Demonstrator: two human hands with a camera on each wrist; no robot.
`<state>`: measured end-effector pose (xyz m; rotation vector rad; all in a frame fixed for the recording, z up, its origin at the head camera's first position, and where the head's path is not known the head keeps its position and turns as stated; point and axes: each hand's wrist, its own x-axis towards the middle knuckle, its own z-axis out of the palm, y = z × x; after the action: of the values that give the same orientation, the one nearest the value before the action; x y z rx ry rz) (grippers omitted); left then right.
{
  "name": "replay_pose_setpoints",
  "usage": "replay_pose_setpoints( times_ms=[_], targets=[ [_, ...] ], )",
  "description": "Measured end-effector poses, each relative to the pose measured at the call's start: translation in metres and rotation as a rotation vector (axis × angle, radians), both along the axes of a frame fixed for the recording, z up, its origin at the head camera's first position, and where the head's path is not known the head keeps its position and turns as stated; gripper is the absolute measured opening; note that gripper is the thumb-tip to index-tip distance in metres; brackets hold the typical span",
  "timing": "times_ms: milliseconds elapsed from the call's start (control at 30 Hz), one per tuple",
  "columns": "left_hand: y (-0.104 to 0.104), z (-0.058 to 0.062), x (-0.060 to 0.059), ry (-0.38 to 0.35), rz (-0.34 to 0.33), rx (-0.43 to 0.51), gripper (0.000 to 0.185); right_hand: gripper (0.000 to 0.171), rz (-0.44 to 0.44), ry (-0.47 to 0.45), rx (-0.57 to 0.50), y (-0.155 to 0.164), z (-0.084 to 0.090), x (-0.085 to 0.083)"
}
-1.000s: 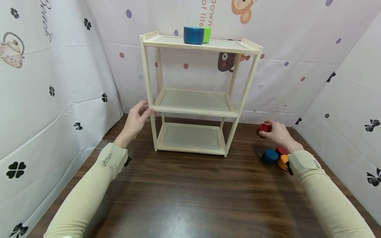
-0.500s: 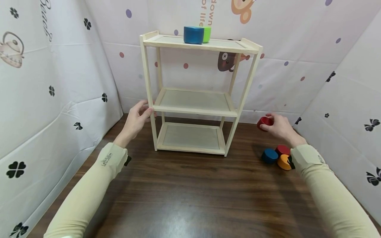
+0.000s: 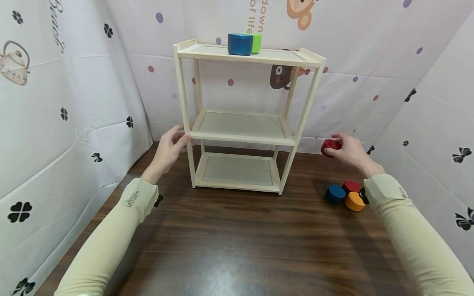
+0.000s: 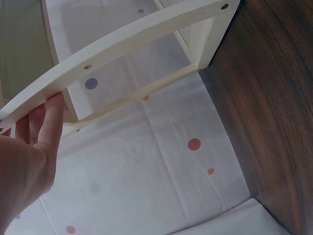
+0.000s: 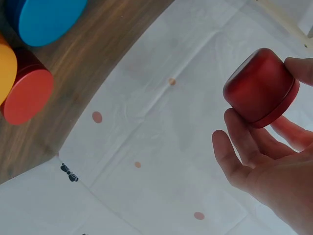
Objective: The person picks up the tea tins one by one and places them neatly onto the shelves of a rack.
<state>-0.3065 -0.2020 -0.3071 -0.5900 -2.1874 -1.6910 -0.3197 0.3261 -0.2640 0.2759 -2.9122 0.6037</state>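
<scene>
My left hand (image 3: 166,152) grips the left front post of a cream three-tier shelf rack (image 3: 242,140), at the height of the middle shelf. In the left wrist view its fingertips (image 4: 55,103) lie against the pale post (image 4: 132,34). To the right of the rack, my right hand (image 3: 351,153) pinches a small round red tin (image 3: 327,147) between thumb and fingers, raised above the table. Seen from the right wrist, that tin (image 5: 259,88) is tilted, its rimmed end toward the palm. A blue tin (image 3: 240,44) and a green tin (image 3: 256,43) sit on the top shelf.
On the dark wood table (image 3: 222,230), below my right hand, stand a blue tin (image 3: 335,194), another red tin (image 3: 350,186) and an orange tin (image 3: 354,202), close together. Patterned white cloth (image 3: 374,53) hangs behind and along both sides.
My right hand has lifted the red tin higher and slightly to the right, turning it a little. My left hand keeps its grip on the post.
</scene>
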Motion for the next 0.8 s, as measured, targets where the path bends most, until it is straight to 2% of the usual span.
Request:
replay_pose_setpoints(
  times_ms=[533,800],
  targets=[
    [0.0,0.0,0.0,-0.001,-0.003,0.021,0.041,0.063,0.012,0.033,-0.008,-0.01,0.024,0.002],
    [0.001,0.001,0.0,-0.007,-0.011,0.031,0.04,0.063,0.012,0.01,-0.04,-0.015,0.035,0.003]
  ],
)
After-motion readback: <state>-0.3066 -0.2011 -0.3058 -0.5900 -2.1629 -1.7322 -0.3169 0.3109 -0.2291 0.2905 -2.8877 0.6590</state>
